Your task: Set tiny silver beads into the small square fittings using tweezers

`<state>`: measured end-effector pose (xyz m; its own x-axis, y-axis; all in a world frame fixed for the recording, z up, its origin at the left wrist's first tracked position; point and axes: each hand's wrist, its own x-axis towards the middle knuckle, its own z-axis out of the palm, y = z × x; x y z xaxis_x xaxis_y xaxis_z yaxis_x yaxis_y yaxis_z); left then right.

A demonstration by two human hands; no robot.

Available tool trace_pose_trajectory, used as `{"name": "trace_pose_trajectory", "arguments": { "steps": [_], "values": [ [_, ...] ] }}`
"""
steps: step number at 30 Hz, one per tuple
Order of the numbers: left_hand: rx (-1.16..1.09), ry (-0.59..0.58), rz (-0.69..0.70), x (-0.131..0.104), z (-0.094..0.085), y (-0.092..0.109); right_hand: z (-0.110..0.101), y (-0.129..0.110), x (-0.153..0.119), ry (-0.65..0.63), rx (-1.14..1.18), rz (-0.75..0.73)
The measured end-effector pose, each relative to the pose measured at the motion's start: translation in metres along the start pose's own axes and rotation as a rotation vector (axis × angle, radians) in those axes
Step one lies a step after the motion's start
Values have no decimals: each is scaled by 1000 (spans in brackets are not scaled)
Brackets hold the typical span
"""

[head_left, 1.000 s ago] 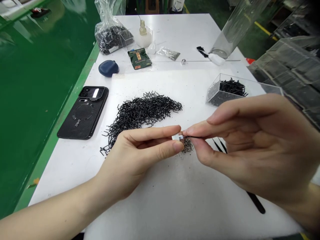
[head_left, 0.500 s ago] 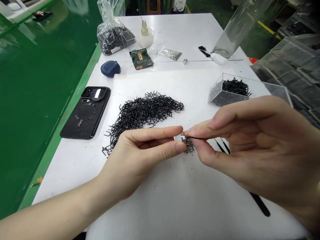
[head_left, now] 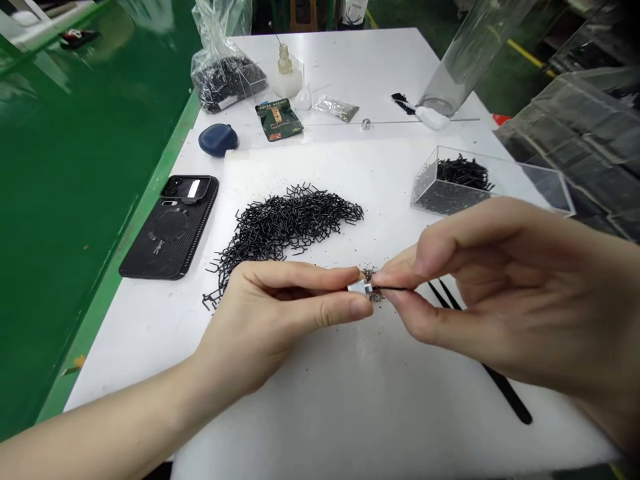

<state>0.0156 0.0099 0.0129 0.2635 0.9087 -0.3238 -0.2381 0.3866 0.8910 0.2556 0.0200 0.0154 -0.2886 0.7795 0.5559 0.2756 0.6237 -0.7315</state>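
Note:
My left hand [head_left: 295, 310] pinches a small silvery-white block [head_left: 359, 287] between thumb and forefinger. A thin black bent rod [head_left: 393, 288] runs from the block's right end, and my right hand [head_left: 490, 293] grips it between thumb and fingertips. Whether the rod sits inside the block or only touches it, I cannot tell. Beyond my left hand spreads a heap of short black bent pieces [head_left: 287, 223]. Fine dark grains [head_left: 370, 273] lie on the white surface behind the fingertips. Black tweezers [head_left: 507, 393] lie partly hidden under my right hand.
A black phone [head_left: 170, 230] lies at left, with a dark blue case [head_left: 218, 139] behind it. At right stands a clear box [head_left: 425, 190] of black pieces. Farther back are a plastic bag [head_left: 220, 80], a green packet [head_left: 279, 120], a needle bottle [head_left: 285, 60] and a clear cylinder [head_left: 460, 67].
Both hands have moved slightly down in view, with the block and rod still pinched. More of the grains shows behind the fingertips. The whole view has shifted a little.

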Motion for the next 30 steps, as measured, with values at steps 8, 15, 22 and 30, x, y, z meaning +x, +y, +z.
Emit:
{"name": "trace_pose_trajectory", "arguments": {
  "steps": [8,15,22,30],
  "values": [
    [-55,-28,-26,0,1,1,-2,4,1,-16,9,-58],
    [-101,-30,-32,-1,0,-1,0,7,1,-11,26,-87],
    [-109,-17,-2,1,1,-1,1,9,-1,-2,101,-37],
    [-115,-49,5,2,1,-1,0,19,1,-10,153,-56]
  ]
}}
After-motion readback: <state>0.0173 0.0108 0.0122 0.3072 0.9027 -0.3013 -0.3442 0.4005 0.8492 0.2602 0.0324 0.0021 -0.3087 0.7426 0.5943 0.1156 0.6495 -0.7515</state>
